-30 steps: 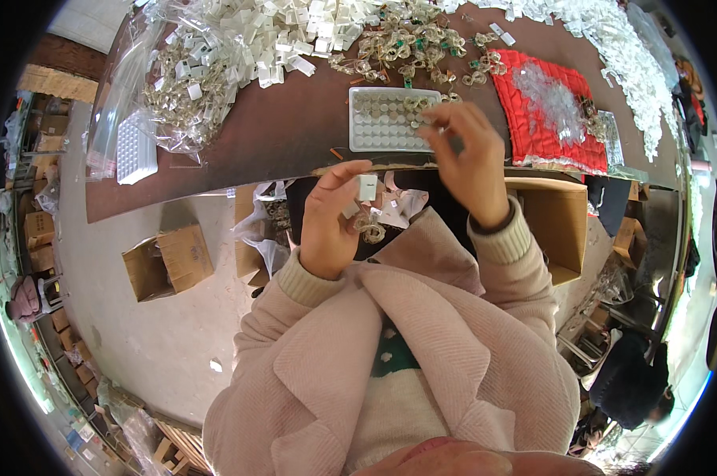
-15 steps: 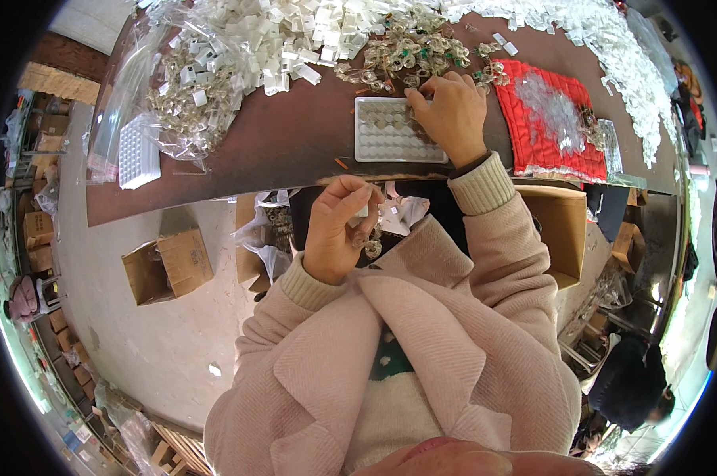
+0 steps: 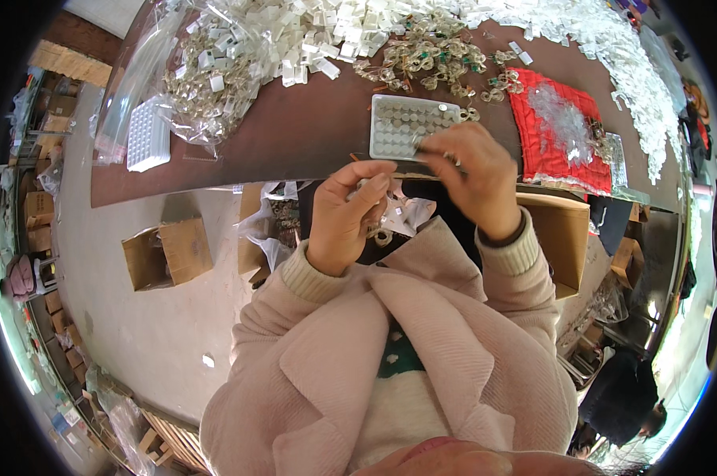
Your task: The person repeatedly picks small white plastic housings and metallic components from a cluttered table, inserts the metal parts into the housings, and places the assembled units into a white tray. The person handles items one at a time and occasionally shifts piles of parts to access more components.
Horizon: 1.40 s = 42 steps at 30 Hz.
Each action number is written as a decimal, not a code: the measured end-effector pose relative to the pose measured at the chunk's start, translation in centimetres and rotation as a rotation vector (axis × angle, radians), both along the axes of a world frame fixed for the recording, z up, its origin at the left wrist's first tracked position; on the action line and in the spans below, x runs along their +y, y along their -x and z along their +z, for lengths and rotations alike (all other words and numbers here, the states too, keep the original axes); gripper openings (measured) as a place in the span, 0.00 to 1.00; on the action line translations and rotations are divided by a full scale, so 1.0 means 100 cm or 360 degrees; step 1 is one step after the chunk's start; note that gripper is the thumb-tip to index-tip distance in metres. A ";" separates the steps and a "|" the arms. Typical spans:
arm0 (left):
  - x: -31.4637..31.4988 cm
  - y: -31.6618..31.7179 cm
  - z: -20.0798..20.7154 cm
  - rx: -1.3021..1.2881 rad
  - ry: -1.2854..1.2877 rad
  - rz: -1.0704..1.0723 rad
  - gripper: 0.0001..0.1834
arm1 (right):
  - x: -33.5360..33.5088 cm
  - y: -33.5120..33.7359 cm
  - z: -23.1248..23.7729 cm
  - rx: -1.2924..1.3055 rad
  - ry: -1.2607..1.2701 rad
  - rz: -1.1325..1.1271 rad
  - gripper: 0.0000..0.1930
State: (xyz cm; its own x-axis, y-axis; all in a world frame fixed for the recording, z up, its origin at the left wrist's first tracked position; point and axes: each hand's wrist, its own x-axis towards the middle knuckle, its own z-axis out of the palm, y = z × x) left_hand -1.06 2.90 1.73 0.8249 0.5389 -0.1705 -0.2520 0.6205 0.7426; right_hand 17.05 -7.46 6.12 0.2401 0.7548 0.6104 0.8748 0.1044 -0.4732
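My left hand (image 3: pixel 344 218) is closed in a pinch just in front of the table's edge. It holds a coiled clear wire (image 3: pixel 383 237), which hangs below the fingers; whatever is between the fingertips is mostly covered. My right hand (image 3: pixel 483 178) is above the front right corner of a white tray (image 3: pixel 372 131), its fingers curled and blurred by motion. What they pinch cannot be made out. Rows of small round silvery discs (image 3: pixel 406 119) sit in the tray. Behind it lies a heap of coiled clear wires (image 3: pixel 434 55) with some green and orange bits.
White plastic pieces (image 3: pixel 311 32) are piled along the back of the brown table (image 3: pixel 295 131). A bag of wired pieces (image 3: pixel 208 103) and stacked white trays (image 3: pixel 148 139) stand left. On the right lies a red cloth (image 3: pixel 533 151). Cardboard boxes (image 3: pixel 188 250) are below.
My right hand has come back from the tray's far right part toward my left hand, uncovering the discs. My left hand has shifted slightly right, still holding the coiled wire.
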 end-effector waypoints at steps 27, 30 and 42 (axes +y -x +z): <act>0.116 0.019 0.077 0.0110 -0.1290 0.0935 0.07 | -0.025 0.044 -0.014 0.0447 -0.0185 -0.0077 0.13; 0.181 0.006 0.104 0.0699 -0.2745 0.1507 0.07 | -0.028 0.045 -0.015 0.0536 -0.0138 -0.0073 0.12; 0.156 -0.095 0.004 0.1444 -0.2888 0.0054 0.13 | -0.033 0.035 -0.018 0.0492 -0.0109 -0.0030 0.12</act>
State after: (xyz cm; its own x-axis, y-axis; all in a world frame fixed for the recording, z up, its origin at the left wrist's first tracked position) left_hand 8.40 18.49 2.09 0.8172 0.5403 0.2005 0.4835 -0.8321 0.2718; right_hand 13.53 -10.74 4.35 0.4357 0.7082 0.5556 0.6926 0.1305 -0.7094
